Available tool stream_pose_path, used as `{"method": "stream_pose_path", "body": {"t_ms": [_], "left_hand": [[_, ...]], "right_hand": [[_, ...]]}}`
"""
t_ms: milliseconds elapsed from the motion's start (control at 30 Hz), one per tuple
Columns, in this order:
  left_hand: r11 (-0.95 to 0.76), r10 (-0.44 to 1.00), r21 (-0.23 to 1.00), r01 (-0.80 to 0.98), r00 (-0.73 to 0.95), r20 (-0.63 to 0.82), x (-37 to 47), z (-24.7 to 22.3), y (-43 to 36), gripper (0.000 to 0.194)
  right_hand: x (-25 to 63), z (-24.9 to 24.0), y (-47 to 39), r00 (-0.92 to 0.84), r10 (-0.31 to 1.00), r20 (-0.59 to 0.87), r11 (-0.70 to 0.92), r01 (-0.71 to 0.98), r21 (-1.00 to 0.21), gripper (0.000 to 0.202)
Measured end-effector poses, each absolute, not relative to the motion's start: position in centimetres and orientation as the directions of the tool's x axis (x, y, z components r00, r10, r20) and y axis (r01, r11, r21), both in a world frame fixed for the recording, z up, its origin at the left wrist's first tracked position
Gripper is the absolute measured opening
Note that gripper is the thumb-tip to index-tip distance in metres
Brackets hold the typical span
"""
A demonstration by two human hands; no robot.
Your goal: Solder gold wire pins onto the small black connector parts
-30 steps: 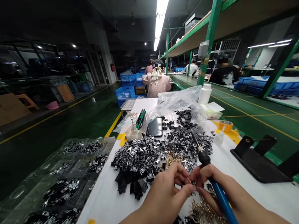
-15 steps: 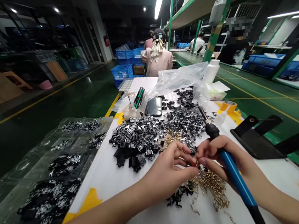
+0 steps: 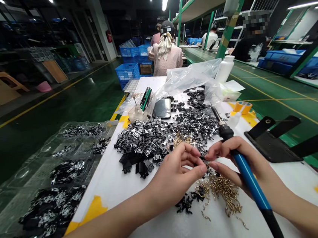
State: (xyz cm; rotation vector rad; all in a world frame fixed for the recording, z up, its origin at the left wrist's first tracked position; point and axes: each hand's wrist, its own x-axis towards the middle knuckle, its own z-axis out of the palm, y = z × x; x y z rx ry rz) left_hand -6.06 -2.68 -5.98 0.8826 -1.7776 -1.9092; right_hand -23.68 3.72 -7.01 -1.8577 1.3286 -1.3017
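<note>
"Green floor (image 3: 87,89) is stretching past your white tabletop (image 3: 159,228), and a person in a pink top (image 3: 167,63) is sitting ahead of you. What are your hands doing?"

"Your right hand (image 3: 244,155) is gripping a blue-handled iron (image 3: 249,179), its metal shaft pointing up and away from you. Your left hand (image 3: 176,172) is curling beside it, thumb and fingers bending inward. Something small and dark (image 3: 203,158) is showing where your fingertips are nearly meeting, but I can't tell which hand is pinching it, or whether your left is grasping anything."

"And around them?"

"Gold-coloured pieces (image 3: 226,195) are lying below your hands, next to small black parts (image 3: 184,204). Beyond, black-and-silver clips (image 3: 149,135) are heaping up near a phone (image 3: 162,108)."

"What could go wrong?"

"You're working with tiny pieces on fingertips alone, so a slight twist could drop one into those look-alike heaps. You're also carrying the iron while doing fine finger work; turning your wrist could swing the tip into the clips or towards the clear plastic bag (image 3: 191,77). I can't tell if it's hot, but if it is, it could melt the plastic or burn your left fingers."
</note>
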Motion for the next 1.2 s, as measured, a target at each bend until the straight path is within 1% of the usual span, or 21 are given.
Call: {"method": "stream_pose_path", "body": {"t_ms": [200, 367, 500, 633, 767, 1033, 1200], "left_hand": [[-0.015, -0.701, 0.985, -0.174, -0.701, -0.135, -6.0, -6.1, -2.6, 0.031], [-0.010, -0.675, 0.980, -0.199, -0.722, -0.153, -6.0, -5.4, -2.7, 0.029], [-0.004, -0.673, 0.971, -0.240, -0.717, -0.180, -5.9, -4.5, -2.9, 0.027], [0.036, -0.715, 0.960, -0.279, -0.678, -0.170, -5.8, -4.5, -2.8, 0.025], [0.014, -0.748, 0.959, -0.283, -0.640, -0.178, -5.8, -4.5, -3.0, 0.029], [-0.008, -0.733, 0.974, -0.227, -0.661, -0.160, -5.9, -4.9, -3.4, 0.034], [0.001, -0.732, 0.975, -0.223, -0.664, -0.151, -5.9, -5.3, -3.3, 0.032]], "right_hand": [[-23.9, -7.0, 3.7, 0.069, -0.943, 0.326, -0.327, -0.387, -0.862, 0.015], [-23.8, -6.8, 3.7, 0.094, -0.947, 0.306, -0.321, -0.305, -0.897, 0.016], [-23.8, -6.6, 3.9, 0.072, -0.954, 0.290, -0.298, -0.284, -0.911, 0.017], [-23.7, -6.4, 4.0, 0.077, -0.949, 0.305, -0.314, -0.278, -0.908, 0.017], [-23.8, -6.4, 4.1, 0.086, -0.948, 0.307, -0.319, -0.275, -0.907, 0.018], [-23.9, -6.4, 4.0, 0.082, -0.947, 0.311, -0.321, -0.296, -0.900, 0.017], [-23.8, -6.4, 3.9, 0.079, -0.944, 0.321, -0.330, -0.292, -0.898, 0.017]]}}
